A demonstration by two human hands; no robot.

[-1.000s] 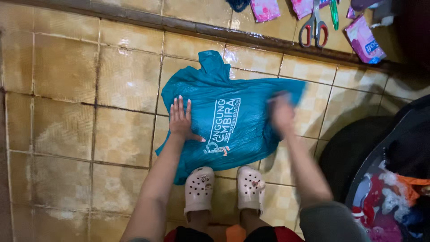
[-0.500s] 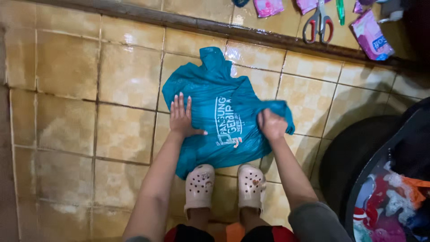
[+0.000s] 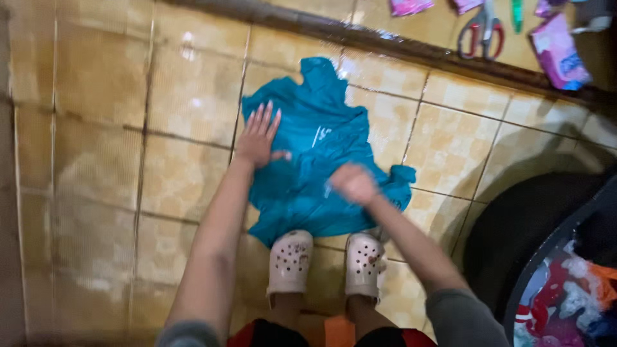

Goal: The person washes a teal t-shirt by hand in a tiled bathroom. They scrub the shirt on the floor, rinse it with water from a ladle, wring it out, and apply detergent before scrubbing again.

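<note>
Both hands (image 3: 260,136) shifted; teal shirt (image 3: 308,186) seemingly bunched tighter.

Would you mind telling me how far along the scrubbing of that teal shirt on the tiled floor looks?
Done: the teal shirt lies wet on the tiled floor. In hand: the left hand presses it flat while the right hand, blurred, bunches the fabric toward the middle. Left: more clothes sit in soapy water in the dark basin at right.

Your left hand (image 3: 259,137) lies flat, palm down, fingers spread and pointing away from you, arm stretched out straight. Your right hand (image 3: 353,183) is blurred, knuckles up, fingers curled under, forearm angled inward toward it.
</note>
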